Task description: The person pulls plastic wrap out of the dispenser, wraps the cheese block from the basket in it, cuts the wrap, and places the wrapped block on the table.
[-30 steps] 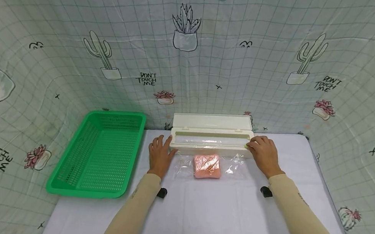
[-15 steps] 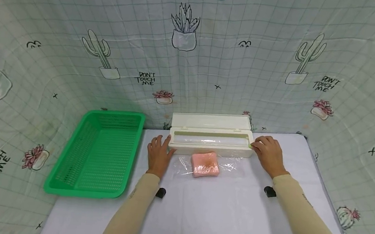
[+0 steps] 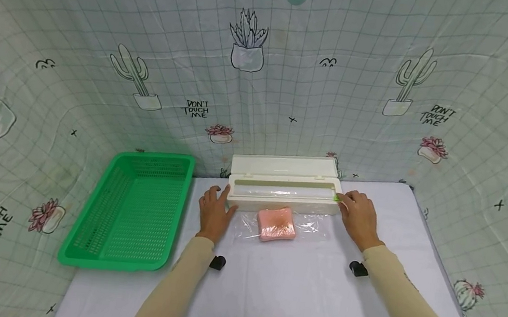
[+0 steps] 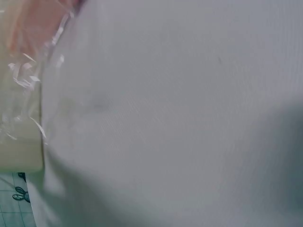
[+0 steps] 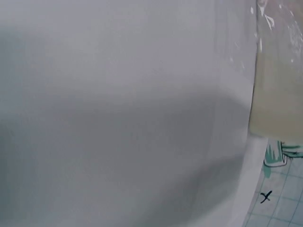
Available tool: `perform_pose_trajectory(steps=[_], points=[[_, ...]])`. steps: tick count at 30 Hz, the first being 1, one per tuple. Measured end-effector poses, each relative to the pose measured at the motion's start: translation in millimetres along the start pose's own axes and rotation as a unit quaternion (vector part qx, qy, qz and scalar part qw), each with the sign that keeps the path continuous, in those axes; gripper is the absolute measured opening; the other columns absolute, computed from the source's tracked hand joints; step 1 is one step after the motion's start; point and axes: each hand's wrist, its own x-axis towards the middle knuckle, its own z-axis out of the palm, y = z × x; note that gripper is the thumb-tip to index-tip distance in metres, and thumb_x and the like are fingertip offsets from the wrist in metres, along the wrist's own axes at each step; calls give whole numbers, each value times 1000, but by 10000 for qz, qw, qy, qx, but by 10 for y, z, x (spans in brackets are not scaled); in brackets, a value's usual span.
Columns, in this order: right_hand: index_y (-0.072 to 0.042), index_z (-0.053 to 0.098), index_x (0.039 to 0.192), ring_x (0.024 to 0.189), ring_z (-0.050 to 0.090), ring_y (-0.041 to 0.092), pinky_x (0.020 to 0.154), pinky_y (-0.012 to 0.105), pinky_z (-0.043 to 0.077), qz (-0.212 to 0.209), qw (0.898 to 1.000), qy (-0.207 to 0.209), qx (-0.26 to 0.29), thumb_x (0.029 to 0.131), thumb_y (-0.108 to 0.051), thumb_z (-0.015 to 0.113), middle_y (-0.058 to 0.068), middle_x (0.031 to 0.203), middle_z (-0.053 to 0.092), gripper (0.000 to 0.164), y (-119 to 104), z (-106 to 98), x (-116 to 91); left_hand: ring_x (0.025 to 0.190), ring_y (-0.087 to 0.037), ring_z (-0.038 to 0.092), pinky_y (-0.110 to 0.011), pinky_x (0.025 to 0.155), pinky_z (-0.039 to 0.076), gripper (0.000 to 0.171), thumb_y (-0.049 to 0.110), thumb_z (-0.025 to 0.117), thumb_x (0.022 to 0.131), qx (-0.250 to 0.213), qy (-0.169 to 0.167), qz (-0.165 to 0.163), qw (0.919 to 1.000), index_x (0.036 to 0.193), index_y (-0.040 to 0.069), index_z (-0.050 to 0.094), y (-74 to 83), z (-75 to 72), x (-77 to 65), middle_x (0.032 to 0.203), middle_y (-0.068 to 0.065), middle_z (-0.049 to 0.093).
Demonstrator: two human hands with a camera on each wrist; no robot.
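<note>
A long white cling film dispenser point(image 3: 286, 204) lies at the back of the table, its lid point(image 3: 285, 165) raised, with a film roll point(image 3: 278, 190) inside. My left hand point(image 3: 214, 216) holds the dispenser's left end, thumb at the front and forefinger at the side. With thumb and forefinger, my right hand point(image 3: 360, 217) pinches a small green slide cutter point(image 3: 336, 196) at the right end of the dispenser's front edge. Just in front lies a pink sponge-like block point(image 3: 276, 225) with clear film point(image 3: 314, 226) around it and spreading to both sides. Neither wrist view shows fingers.
A green plastic basket point(image 3: 138, 218) stands on the left of the white-covered table point(image 3: 276, 297). A patterned cloth point(image 3: 299, 95) hangs close behind the dispenser and along both sides. Black wrist devices point(image 3: 218, 263) sit under both forearms.
My right hand slid right along the dispenser's front edge to its end, then came back slightly left. The film in front slackened and the pink block shifted a little. My left hand stayed in place.
</note>
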Motion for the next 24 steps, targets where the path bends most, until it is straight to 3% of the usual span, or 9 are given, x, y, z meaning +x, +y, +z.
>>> perform_pose_trajectory(steps=[3, 5, 10, 14, 18, 24], points=[[2, 70, 130, 97, 63, 44, 85, 56, 51, -42, 9998, 109, 158, 89, 0, 81, 24, 112, 65, 42, -123, 55, -74, 129, -39, 46, -55, 112, 35, 65, 24, 79, 97, -217, 119, 190, 9995, 154, 7, 54, 26, -29, -50, 137, -21, 49], [2, 68, 133, 100, 63, 45, 87, 57, 51, -235, 9993, 134, 277, 87, -1, 82, 24, 116, 64, 48, -211, 92, -107, 124, -37, 49, -54, 109, 38, 58, 20, 80, 96, -188, 302, 483, 9982, 149, 7, 59, 56, -29, -94, 133, -19, 51], [0, 68, 130, 107, 62, 43, 90, 57, 52, -968, 9945, 38, 398, 81, 0, 86, 21, 118, 64, 52, -373, 207, -121, 111, -30, 57, -53, 98, 44, 23, 11, 80, 94, -2, 609, 1473, 9872, 116, 11, 74, 116, 28, -174, 118, -9, 60], [-1, 68, 128, 107, 63, 42, 91, 56, 52, -1385, 9894, -48, 444, 79, 2, 87, 20, 118, 65, 53, -452, 309, -104, 109, -26, 60, -50, 96, 43, 11, 7, 79, 94, -344, 273, 1933, 9802, 101, 14, 75, 149, 58, -228, 110, -2, 68], [-5, 70, 128, 106, 64, 41, 91, 54, 53, -1618, 9856, -134, 467, 78, 4, 88, 19, 119, 66, 54, -511, 389, -70, 108, -24, 63, -48, 96, 42, 12, 4, 78, 94, -803, -185, 2088, 9745, 99, 14, 73, 163, 54, -295, 106, -1, 74], [-13, 73, 128, 104, 65, 39, 90, 52, 56, -2002, 9789, -137, 374, 76, 4, 91, 19, 119, 65, 58, -592, 435, 14, 103, -22, 64, -46, 94, 42, 16, 1, 80, 91, -1116, -456, 2471, 9615, 95, 15, 74, 143, 15, -356, 101, 1, 77]])
